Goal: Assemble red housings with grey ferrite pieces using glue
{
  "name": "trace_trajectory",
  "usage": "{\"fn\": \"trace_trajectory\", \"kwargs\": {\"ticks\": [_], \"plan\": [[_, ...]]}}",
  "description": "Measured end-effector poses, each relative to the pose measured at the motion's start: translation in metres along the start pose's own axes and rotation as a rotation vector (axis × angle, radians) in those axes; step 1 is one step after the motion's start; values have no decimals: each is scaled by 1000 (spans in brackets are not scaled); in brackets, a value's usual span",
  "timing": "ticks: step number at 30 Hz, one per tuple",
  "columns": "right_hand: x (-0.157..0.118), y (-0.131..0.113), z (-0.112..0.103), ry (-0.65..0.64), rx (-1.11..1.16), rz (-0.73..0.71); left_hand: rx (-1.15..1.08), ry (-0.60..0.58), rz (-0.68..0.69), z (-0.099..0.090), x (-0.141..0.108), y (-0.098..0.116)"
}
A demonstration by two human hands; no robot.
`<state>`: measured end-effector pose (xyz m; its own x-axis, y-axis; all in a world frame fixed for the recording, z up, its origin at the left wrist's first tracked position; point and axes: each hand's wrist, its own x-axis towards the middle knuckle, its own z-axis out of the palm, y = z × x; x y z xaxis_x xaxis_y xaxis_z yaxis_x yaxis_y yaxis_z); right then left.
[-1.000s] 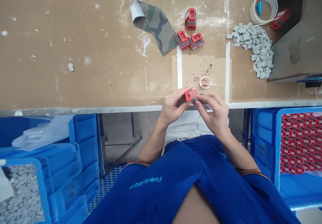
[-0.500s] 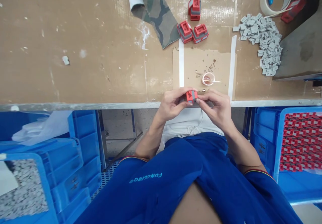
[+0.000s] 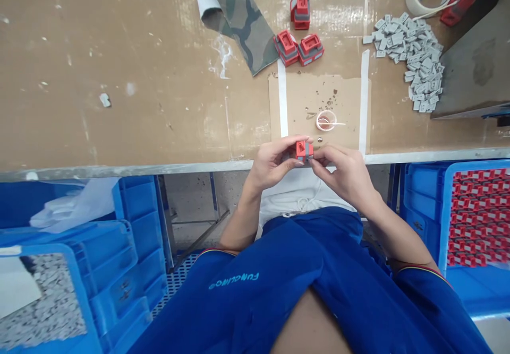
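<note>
Red-and-grey block (image 3: 304, 151) pinched firmly between fingertips of left hand (image 3: 274, 162) and right hand (image 3: 343, 176), held at near edge of cardboard sheet (image 3: 295, 104).

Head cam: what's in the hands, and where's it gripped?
A small red-and-grey block, pinched at opposite sides: the left hand has its left end, the right hand its right end, both by the fingertips.

I'm pinching a matt red-and-grey plastic block (image 3: 304, 151) | I'm working over a scuffed, rough cardboard counter (image 3: 119, 78) | I'm seeing its dull metal edge (image 3: 119, 169) | soft camouflage cloth (image 3: 239, 25) | a glossy blue plastic crate (image 3: 127, 253)
</note>
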<state>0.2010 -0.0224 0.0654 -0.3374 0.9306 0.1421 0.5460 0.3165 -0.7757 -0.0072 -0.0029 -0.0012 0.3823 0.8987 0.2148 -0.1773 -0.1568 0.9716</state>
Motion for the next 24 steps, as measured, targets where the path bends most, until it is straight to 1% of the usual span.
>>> {"fn": "trace_trajectory", "kwargs": {"ticks": [2, 7, 13, 16, 19, 21, 24], "plan": [[2, 4, 1, -26, 6, -1, 7, -10, -3, -1, 0, 1], [2, 10, 8, -4, 32, 11, 77, 15, -61, -3, -1, 1], [1, 0, 9, 7, 20, 36, -6, -13, -44, -3, 0, 5], [0, -5, 9, 71, 45, 0, -9, 8, -20, -4, 4, 8], [-2, -7, 12, 139, 131, -51, -15, 59, 16, -5, 6, 9], [-2, -8, 15, 156, 176, -63, -64, 64, -5, -5, 6, 8], [-1, -10, 19, 179, 176, -44, -143, 54, -76, -5, 6, 6]]}}
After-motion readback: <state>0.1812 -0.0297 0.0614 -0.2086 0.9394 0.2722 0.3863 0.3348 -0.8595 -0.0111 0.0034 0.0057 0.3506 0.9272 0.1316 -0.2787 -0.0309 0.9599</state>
